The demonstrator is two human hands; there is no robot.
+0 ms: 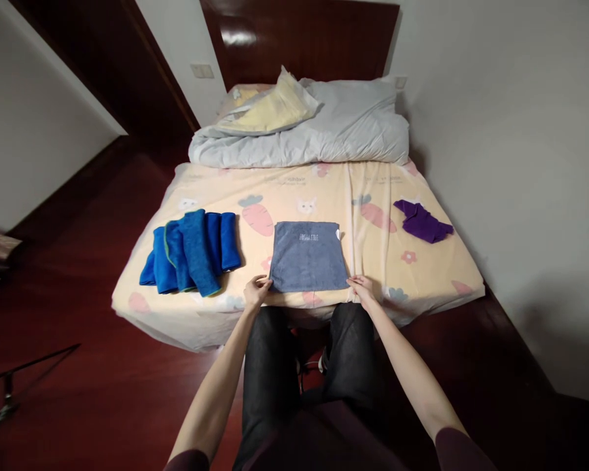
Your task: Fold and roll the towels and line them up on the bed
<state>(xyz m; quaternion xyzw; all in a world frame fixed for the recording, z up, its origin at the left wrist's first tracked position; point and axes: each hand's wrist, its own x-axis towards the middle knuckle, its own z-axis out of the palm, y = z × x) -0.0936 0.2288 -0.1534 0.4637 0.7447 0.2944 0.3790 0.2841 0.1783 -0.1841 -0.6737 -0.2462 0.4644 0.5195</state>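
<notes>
A grey-blue towel [308, 258] with pale lettering lies spread flat on the bed, a small white tag at its right edge. My left hand [257, 291] pinches its near left corner between thumb and fingers. At the near right corner, my right hand [362, 289] grips the cloth the same way. To the left sits a group of blue rolled towels [191, 252], one with green edging lying across the others. A crumpled purple cloth [423, 222] rests over on the right.
The bed [304, 186] has a cream sheet printed with carrots and rabbits. A grey quilt [343, 127] and a yellow folded cloth [275, 108] are bunched by the dark headboard [304, 39]. A thin black stand [10, 386] is on the floor at left.
</notes>
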